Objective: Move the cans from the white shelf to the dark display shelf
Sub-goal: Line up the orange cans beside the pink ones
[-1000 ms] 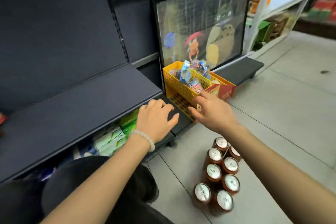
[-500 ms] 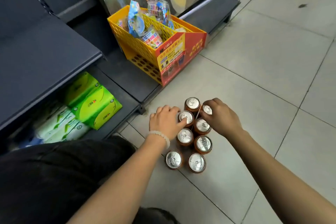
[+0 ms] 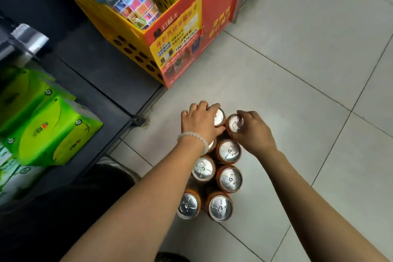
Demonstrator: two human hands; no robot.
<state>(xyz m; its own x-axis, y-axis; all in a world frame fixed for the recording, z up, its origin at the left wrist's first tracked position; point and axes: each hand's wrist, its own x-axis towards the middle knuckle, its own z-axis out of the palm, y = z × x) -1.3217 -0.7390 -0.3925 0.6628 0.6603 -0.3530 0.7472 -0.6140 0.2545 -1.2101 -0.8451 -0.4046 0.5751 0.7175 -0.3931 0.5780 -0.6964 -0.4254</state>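
We've got a cluster of orange-brown cans (image 3: 230, 178) standing upright on the tiled floor (image 3: 297, 66), silver tops up, packed touching in two rough columns just off the dark display shelf (image 3: 102, 74); white shelf not in view. Left hand (image 3: 200, 122) curls over the far-left can (image 3: 219, 116), fingers wrapped on its rim and side; right hand (image 3: 253, 132) pinches the far-right can (image 3: 234, 123) around its top edge, so both hands grasping, neither can looks lifted yet as far as we can tell. Handling guess: rigid thin metal, likely full so some weight each, smooth sides could slip, dents if dropped or squeezed hard. Best hold is round the body below the rim, not just fingertips on the lid; the top grip works but feels less secure. Tight packing means little finger room between neighbours, so pulling one may tip or nudge the next one (image 3: 229, 151) right behind the hands. Around: yellow basket (image 3: 127, 27) of bright packets with a red-orange card front sits on the shelf base near the cans, green tissue packs (image 3: 49, 127) fill the lower level to the left, a white bead bracelet (image 3: 194, 137) on the left wrist. The basket and packs take shelf room, so placement likely has to go on a bare dark stretch; our own knee, dark fabric, crowds the lower left.
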